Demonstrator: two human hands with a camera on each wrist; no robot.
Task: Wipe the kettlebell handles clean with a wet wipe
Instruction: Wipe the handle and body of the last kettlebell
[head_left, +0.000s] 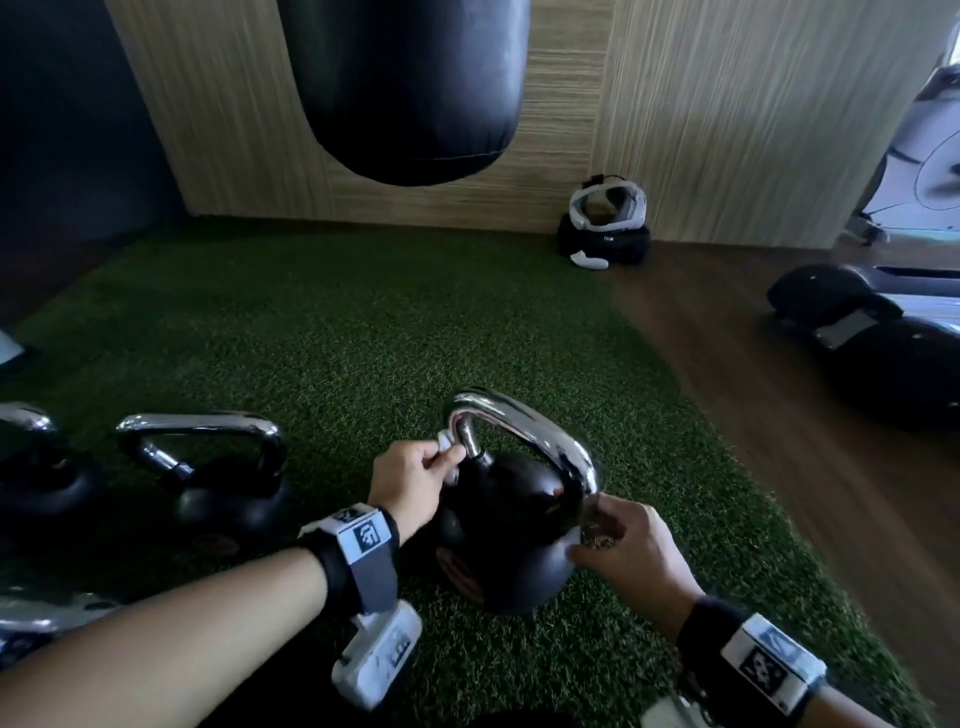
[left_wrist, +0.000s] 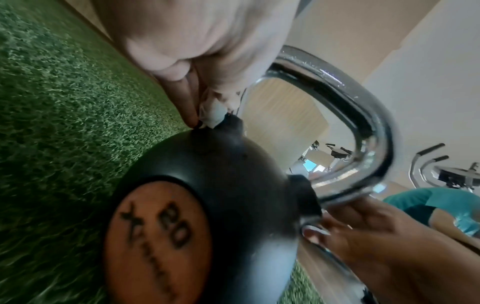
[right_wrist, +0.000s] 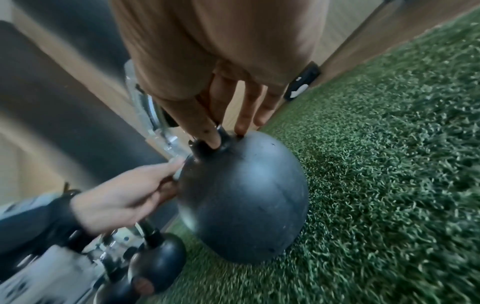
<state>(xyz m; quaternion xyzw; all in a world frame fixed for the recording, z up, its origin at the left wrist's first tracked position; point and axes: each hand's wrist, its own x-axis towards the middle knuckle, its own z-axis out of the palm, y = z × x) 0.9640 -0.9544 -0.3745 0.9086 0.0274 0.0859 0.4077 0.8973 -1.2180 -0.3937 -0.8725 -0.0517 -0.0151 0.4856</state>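
Observation:
A black kettlebell with a chrome handle stands on green turf in the head view. My left hand pinches a small white wet wipe against the handle's left leg, just above the ball. The left wrist view shows the wipe bunched at my fingertips where the handle meets the ball. My right hand grips the handle's right leg at its base. In the right wrist view its fingers reach down around the leg onto the ball.
Two more chrome-handled kettlebells stand to the left on the turf. A black punch bag hangs ahead. A white headset on a black bag sits by the wooden wall. Dark gym machinery is on the right.

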